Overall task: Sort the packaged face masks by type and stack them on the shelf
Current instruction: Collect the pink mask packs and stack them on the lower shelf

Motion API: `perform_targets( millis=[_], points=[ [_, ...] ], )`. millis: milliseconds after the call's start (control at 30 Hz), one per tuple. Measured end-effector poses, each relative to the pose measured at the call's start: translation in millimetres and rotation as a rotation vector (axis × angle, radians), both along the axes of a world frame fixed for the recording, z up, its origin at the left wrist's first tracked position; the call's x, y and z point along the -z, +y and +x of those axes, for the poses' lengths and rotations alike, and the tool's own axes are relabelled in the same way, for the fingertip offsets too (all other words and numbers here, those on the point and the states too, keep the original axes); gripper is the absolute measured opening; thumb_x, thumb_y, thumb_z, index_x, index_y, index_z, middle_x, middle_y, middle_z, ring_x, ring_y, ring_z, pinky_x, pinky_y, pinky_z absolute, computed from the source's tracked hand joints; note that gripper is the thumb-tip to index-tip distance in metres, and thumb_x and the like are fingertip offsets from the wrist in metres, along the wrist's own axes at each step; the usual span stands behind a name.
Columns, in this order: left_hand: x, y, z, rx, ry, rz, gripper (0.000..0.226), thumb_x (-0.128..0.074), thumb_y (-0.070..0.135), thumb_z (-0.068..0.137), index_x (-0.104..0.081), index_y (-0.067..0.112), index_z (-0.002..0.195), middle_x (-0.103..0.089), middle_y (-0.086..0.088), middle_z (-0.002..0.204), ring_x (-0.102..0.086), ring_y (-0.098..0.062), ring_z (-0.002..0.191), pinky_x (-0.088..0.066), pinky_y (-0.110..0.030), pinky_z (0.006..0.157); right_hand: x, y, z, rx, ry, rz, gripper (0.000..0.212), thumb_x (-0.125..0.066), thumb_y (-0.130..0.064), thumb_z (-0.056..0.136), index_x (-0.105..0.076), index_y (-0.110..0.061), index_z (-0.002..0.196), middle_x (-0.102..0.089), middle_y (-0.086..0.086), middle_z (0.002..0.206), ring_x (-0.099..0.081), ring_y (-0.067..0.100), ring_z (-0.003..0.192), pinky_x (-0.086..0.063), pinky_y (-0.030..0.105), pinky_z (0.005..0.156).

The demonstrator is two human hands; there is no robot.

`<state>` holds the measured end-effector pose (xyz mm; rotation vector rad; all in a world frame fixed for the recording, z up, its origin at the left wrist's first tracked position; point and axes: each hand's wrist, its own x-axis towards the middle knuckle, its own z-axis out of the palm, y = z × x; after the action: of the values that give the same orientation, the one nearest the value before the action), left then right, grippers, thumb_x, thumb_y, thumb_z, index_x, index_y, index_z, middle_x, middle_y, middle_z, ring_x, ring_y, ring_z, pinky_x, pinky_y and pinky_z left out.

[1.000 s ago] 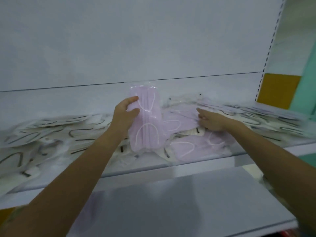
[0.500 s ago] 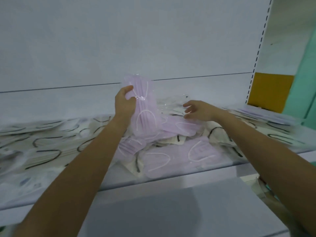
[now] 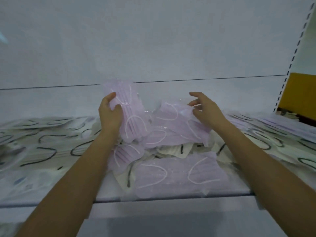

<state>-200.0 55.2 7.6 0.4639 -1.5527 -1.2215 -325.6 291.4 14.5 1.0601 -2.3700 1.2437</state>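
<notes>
The right hand (image 3: 206, 111) has left the low pile where it lay flat a second ago and come up and inward. It now pinches the edge of a lilac plastic-wrapped face mask packet (image 3: 172, 115), tilting it up off the heap. The left hand (image 3: 109, 115) has carried its upright bundle of lilac wrapped masks (image 3: 131, 120) slightly higher, so its top now crosses the dark seam of the white back panel (image 3: 205, 48).

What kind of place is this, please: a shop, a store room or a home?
Probably a shop or its stockroom. A white metal shelf with a slotted upright holds many purple mask packs and white mask packs with black loops, loose in piles.
</notes>
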Motion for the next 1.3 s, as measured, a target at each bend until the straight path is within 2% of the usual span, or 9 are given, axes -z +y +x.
perform_targets(
  millis=[300,400,500,633,800,967,1167,1233,1300],
  points=[
    [-17,-3,14,0.074,0.058,0.008,0.035,-0.050,0.002,0.090,-0.056,0.013,0.122,-0.054,0.011,0.109,-0.052,-0.003,0.099,-0.044,-0.010,0.086,-38,12,29,-0.112,0.197,-0.245,0.051,-0.049,0.007,0.085,-0.046,-0.014,0.131,-0.062,-0.008,0.086,-0.056,-0.003,0.084,-0.037,-0.001,0.076],
    [-31,4,22,0.288,0.054,0.054,0.019,-0.052,0.019,0.094,-0.064,0.019,0.110,-0.062,0.010,0.102,-0.057,0.000,0.080,-0.044,-0.010,0.071,-75,10,48,-0.204,0.318,-0.003,0.051,-0.051,0.003,0.086,-0.044,-0.018,0.132,-0.062,-0.017,0.084,-0.054,-0.012,0.081,-0.033,-0.001,0.072],
    [-35,12,24,0.605,-0.020,0.140,0.027,-0.046,0.037,0.096,-0.067,0.020,0.102,-0.065,0.002,0.109,-0.062,-0.011,0.090,-0.048,-0.027,0.082,-98,-24,61,-0.228,0.373,0.209,0.055,-0.050,0.003,0.084,-0.043,-0.020,0.134,-0.064,-0.013,0.087,-0.055,0.001,0.083,-0.033,0.001,0.070],
    [-28,14,24,0.690,-0.186,-0.117,0.029,-0.057,0.009,0.090,-0.058,0.017,0.117,-0.061,-0.002,0.117,-0.058,-0.013,0.106,-0.047,-0.027,0.093,-92,-80,73,-0.251,0.444,0.307,0.056,-0.047,0.002,0.084,-0.041,-0.017,0.137,-0.065,0.000,0.107,-0.057,0.014,0.097,-0.037,0.020,0.081],
    [-15,-9,19,0.206,-0.205,-0.264,0.049,-0.059,-0.010,0.080,-0.054,0.006,0.126,-0.052,-0.007,0.128,-0.049,-0.015,0.116,-0.040,-0.017,0.095,-66,-72,53,-0.110,0.322,0.079,0.060,-0.061,-0.009,0.085,-0.037,-0.013,0.139,-0.048,0.011,0.130,-0.048,0.019,0.119,-0.034,0.022,0.099],
    [-16,-23,25,-0.162,0.036,-0.091,0.050,-0.042,-0.015,0.080,-0.051,0.004,0.125,-0.052,-0.010,0.129,-0.045,-0.019,0.123,-0.029,-0.017,0.104,-18,-43,32,-0.098,-0.180,0.911,0.084,-0.072,-0.028,0.079,-0.023,-0.018,0.147,-0.040,0.004,0.145,-0.044,0.023,0.127,-0.036,0.031,0.102],
    [-17,-22,24,-0.201,0.019,-0.086,0.043,-0.038,-0.008,0.089,-0.052,0.004,0.128,-0.043,-0.016,0.129,-0.043,-0.023,0.125,-0.027,-0.023,0.111,-33,-28,23,0.022,0.007,0.400,0.048,-0.064,-0.005,0.082,-0.048,-0.007,0.128,-0.055,0.011,0.123,-0.055,0.024,0.103,-0.043,0.020,0.075],
    [-16,-17,23,-0.169,0.002,-0.141,0.040,-0.041,-0.005,0.090,-0.052,0.004,0.128,-0.043,-0.018,0.129,-0.043,-0.025,0.125,-0.029,-0.027,0.111,-52,-24,28,-0.068,-0.237,-0.054,0.044,-0.064,-0.002,0.082,-0.049,-0.006,0.124,-0.060,0.007,0.104,-0.059,0.015,0.079,-0.047,0.011,0.057],
    [-17,-10,20,-0.057,0.003,-0.135,0.033,-0.049,0.005,0.093,-0.054,0.007,0.126,-0.042,-0.018,0.133,-0.042,-0.024,0.128,-0.029,-0.029,0.111,-63,-31,33,-0.194,-0.518,-0.477,0.047,-0.064,0.001,0.082,-0.048,-0.002,0.125,-0.061,0.006,0.098,-0.060,0.014,0.073,-0.053,0.019,0.057]
  ],
)
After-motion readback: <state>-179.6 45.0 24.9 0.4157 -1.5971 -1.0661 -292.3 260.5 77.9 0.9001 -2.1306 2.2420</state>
